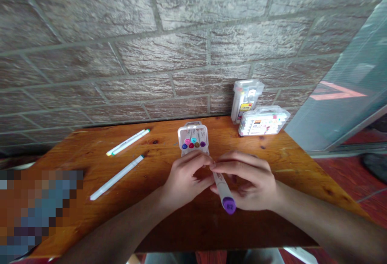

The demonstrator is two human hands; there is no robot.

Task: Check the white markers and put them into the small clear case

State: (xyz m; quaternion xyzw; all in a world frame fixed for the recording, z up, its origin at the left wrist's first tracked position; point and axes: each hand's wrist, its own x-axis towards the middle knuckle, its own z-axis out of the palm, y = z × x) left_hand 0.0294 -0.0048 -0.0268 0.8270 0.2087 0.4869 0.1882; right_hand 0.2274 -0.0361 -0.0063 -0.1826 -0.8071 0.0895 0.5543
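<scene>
Both hands meet over the middle of a wooden table [90, 215]. My right hand [248, 183] is wrapped round a white marker [224, 193] whose purple end cap points toward me. My left hand [187, 179] pinches the marker's far end, fingers closed on it. Just beyond the hands stands a small open clear case [193, 139] holding several markers with coloured caps.
Three loose white markers lie on the left: a pair [128, 142] side by side and one [116, 177] nearer me. Two closed clear marker cases [263, 123] [245, 98] sit at the back right by the brick wall. A glass panel stands to the right.
</scene>
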